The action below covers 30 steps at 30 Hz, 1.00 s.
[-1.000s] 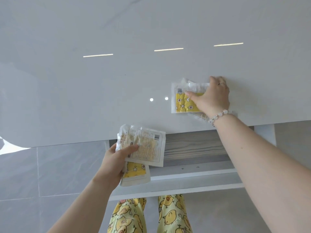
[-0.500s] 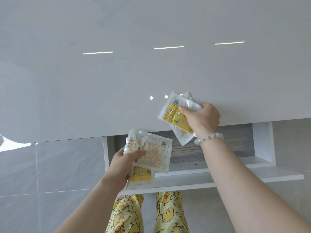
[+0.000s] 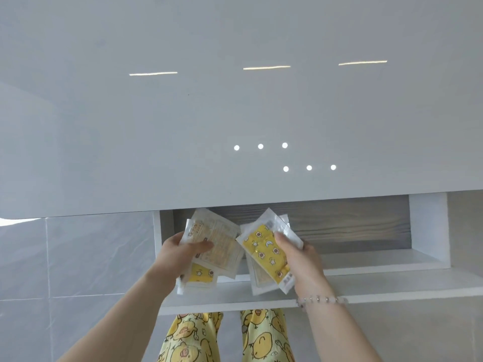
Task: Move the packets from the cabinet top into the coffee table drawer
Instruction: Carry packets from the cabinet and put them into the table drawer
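Observation:
My left hand (image 3: 180, 253) grips a small stack of packets (image 3: 218, 244), the top one showing its printed white back and a yellow one beneath. My right hand (image 3: 300, 259) holds two more packets (image 3: 264, 250), the front one yellow with a star and egg pattern. Both bundles hang over the open drawer (image 3: 352, 236) with its grey wood-grain bottom, just below the front edge of the glossy white table top (image 3: 235, 113). The two bundles nearly touch in the middle.
The drawer's white front panel (image 3: 379, 288) juts toward me under the hands. Its white side wall (image 3: 428, 226) stands at the right. Grey floor tiles (image 3: 78, 257) lie to the left. My legs in yellow patterned trousers (image 3: 224, 335) stand right below the drawer.
My right hand lifted its packets off the white top and brought them down and left over the drawer. My left hand moved right toward them with its own stack.

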Each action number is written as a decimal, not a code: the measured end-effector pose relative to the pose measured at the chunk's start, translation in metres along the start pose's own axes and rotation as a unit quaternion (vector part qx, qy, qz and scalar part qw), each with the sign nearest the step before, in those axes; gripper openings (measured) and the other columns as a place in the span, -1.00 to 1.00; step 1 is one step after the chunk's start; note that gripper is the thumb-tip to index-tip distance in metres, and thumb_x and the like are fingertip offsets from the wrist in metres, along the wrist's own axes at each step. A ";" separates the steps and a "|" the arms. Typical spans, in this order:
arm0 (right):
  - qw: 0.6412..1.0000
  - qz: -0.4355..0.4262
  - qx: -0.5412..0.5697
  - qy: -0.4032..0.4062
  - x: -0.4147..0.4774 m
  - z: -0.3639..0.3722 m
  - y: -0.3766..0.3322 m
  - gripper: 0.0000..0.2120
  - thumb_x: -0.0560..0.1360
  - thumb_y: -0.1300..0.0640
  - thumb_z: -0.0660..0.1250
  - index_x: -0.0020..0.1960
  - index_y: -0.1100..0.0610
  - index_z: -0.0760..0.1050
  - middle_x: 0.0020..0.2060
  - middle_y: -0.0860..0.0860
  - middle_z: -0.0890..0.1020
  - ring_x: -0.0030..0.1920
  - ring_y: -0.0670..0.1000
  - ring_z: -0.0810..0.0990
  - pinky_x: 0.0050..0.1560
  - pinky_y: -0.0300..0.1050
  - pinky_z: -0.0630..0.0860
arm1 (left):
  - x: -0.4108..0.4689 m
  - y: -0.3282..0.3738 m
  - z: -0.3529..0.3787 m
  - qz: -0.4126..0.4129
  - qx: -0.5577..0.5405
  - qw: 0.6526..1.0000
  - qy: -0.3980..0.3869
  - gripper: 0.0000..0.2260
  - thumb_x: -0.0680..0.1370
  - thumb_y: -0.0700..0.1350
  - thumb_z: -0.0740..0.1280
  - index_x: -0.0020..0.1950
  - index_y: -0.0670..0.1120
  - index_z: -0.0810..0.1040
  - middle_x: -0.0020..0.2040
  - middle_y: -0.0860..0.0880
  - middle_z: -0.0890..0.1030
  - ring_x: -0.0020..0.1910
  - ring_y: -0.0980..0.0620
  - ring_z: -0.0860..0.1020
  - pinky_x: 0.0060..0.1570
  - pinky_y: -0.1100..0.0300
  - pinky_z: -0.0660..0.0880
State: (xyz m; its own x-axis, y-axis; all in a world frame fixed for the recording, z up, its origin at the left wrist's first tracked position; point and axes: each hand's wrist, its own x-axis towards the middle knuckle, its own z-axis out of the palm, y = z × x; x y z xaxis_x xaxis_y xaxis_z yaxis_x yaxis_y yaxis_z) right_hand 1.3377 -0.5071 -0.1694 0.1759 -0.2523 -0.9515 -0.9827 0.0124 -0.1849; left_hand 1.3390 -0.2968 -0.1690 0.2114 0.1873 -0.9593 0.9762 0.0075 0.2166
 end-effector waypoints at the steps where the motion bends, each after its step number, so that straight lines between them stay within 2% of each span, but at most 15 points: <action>1: 1.000 -0.014 -0.005 0.010 0.010 0.007 -0.005 -0.74 0.43 -0.07 0.42 -0.09 0.12 0.52 -0.19 0.06 0.67 -0.18 0.04 0.66 -0.26 -0.14 0.58 | 0.007 -0.001 0.000 -0.003 0.000 1.000 0.003 -0.79 0.44 -0.23 0.45 -0.01 -0.04 0.52 -0.09 -0.14 0.64 -0.14 -0.14 0.62 -0.22 0.01 0.55; 5: 0.997 -0.061 -0.031 0.038 0.052 0.040 -0.017 -0.66 0.40 -0.07 0.42 0.02 0.15 0.55 -0.14 0.06 0.67 -0.12 0.09 0.65 -0.06 -0.01 0.62 | 0.039 -0.003 0.005 -0.006 -0.033 0.999 0.013 -0.83 0.42 -0.23 0.47 -0.10 -0.04 0.53 -0.08 -0.15 0.64 -0.09 -0.17 0.62 -0.03 -0.08 0.57; 8: 0.996 -0.078 -0.019 0.043 0.071 0.056 -0.015 -0.51 0.37 -0.06 0.46 0.20 0.17 0.51 0.03 0.08 0.65 0.00 0.09 0.64 0.03 0.01 0.60 | 0.061 -0.002 0.010 0.007 -0.046 0.999 0.025 -0.83 0.42 -0.20 0.48 -0.09 -0.04 0.54 -0.07 -0.09 0.64 -0.05 -0.10 0.60 -0.02 0.04 0.53; 10: 0.995 -0.091 -0.008 0.040 0.075 0.062 -0.011 -0.44 0.39 -0.03 0.47 0.29 0.20 0.46 0.14 0.08 0.60 0.05 0.08 0.61 0.02 -0.05 0.59 | 0.073 -0.006 0.012 0.005 -0.052 0.998 0.034 -0.81 0.42 -0.19 0.49 -0.05 -0.06 0.53 -0.08 -0.04 0.63 -0.04 -0.08 0.59 0.00 0.07 0.49; 12: 0.991 -0.115 -0.050 0.054 0.077 0.066 -0.006 -0.52 0.43 0.01 0.43 0.22 0.28 0.47 0.12 0.12 0.59 0.02 0.11 0.60 -0.07 -0.06 0.54 | 0.079 -0.012 0.012 -0.007 -0.056 0.997 0.044 -0.78 0.42 -0.18 0.49 0.00 -0.08 0.54 -0.09 -0.04 0.63 -0.07 -0.07 0.58 -0.04 0.10 0.47; 15: 0.972 -0.173 -0.143 0.070 0.081 0.071 0.003 -0.67 0.44 0.03 0.41 0.00 0.29 0.52 -0.11 0.13 0.61 -0.24 0.07 0.52 -0.27 -0.15 0.43 | 0.089 -0.022 0.012 -0.024 -0.056 0.996 0.064 -0.77 0.40 -0.17 0.50 0.00 -0.13 0.56 -0.08 -0.06 0.63 -0.09 -0.06 0.59 -0.08 0.13 0.46; 17: 0.956 -0.196 -0.205 0.078 0.087 0.074 0.008 -0.72 0.42 0.05 0.39 -0.15 0.29 0.49 -0.29 0.12 0.54 -0.35 0.04 0.42 -0.39 -0.19 0.31 | 0.093 -0.025 0.013 -0.030 -0.047 0.995 0.081 -0.82 0.41 -0.15 0.51 -0.12 -0.12 0.53 -0.15 -0.03 0.60 -0.19 0.00 0.56 -0.20 0.19 0.45; 19: 0.932 -0.209 -0.281 0.095 0.090 0.075 0.010 -0.73 0.44 0.04 0.37 -0.28 0.22 0.45 -0.39 0.08 0.49 -0.41 0.03 0.38 -0.48 -0.21 0.19 | 0.095 -0.026 0.014 -0.026 0.000 0.994 0.108 -0.75 0.42 -0.09 0.49 -0.26 -0.07 0.42 -0.26 0.00 0.52 -0.31 0.08 0.46 -0.38 0.25 0.36; 21: 0.915 -0.216 -0.325 0.103 0.092 0.076 0.009 -0.79 0.46 0.04 0.35 -0.24 0.16 0.50 -0.36 0.02 0.54 -0.38 0.03 0.45 -0.50 -0.25 0.19 | 0.099 -0.025 0.017 -0.013 0.069 0.988 0.137 -0.69 0.43 -0.04 0.48 -0.31 -0.06 0.36 -0.32 0.00 0.47 -0.37 0.09 0.41 -0.43 0.25 0.35; 24: 0.897 -0.225 -0.366 0.108 0.095 0.079 0.010 -0.87 0.49 0.03 0.33 -0.17 0.07 0.55 -0.24 -0.01 0.61 -0.28 0.03 0.54 -0.47 -0.28 0.24 | 0.103 -0.022 0.020 0.004 0.140 0.977 0.163 -0.69 0.44 0.00 0.47 -0.32 -0.08 0.39 -0.37 0.01 0.45 -0.40 0.07 0.41 -0.47 0.27 0.33; 26: 0.886 -0.234 -0.384 0.113 0.098 0.082 0.010 -0.87 0.50 0.03 0.32 -0.18 0.06 0.53 -0.21 0.00 0.62 -0.23 0.05 0.56 -0.41 -0.26 0.29 | 0.105 -0.022 0.020 0.014 0.156 0.971 0.180 -0.75 0.43 0.00 0.48 -0.24 -0.09 0.45 -0.34 0.02 0.47 -0.32 0.02 0.47 -0.41 0.25 0.39; 27: 0.879 -0.238 -0.396 0.116 0.099 0.084 0.010 -0.86 0.49 0.03 0.32 -0.18 0.07 0.53 -0.20 0.02 0.63 -0.21 0.06 0.58 -0.37 -0.24 0.32 | 0.105 -0.024 0.020 0.019 0.156 0.968 0.195 -0.75 0.41 0.01 0.49 -0.15 -0.09 0.49 -0.29 0.01 0.51 -0.25 -0.02 0.52 -0.31 0.21 0.47; 30: 0.862 -0.244 -0.421 0.140 0.099 0.087 0.005 -0.84 0.49 0.02 0.34 -0.04 0.10 0.51 -0.09 0.04 0.63 -0.08 0.09 0.59 -0.27 -0.17 0.40 | 0.101 -0.025 0.024 0.037 0.176 0.951 0.252 -0.56 0.35 0.05 0.52 0.09 -0.13 0.47 -0.05 -0.07 0.59 -0.02 -0.14 0.58 -0.08 0.05 0.56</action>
State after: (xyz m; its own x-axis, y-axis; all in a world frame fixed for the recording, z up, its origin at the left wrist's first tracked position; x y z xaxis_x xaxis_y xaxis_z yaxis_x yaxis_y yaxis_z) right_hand 1.3552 -0.4479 -0.2856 0.6745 -0.2541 -0.6931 -0.5107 -0.8386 -0.1896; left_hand 1.3366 -0.3011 -0.2758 0.3170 0.6220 -0.7160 0.9337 -0.3374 0.1203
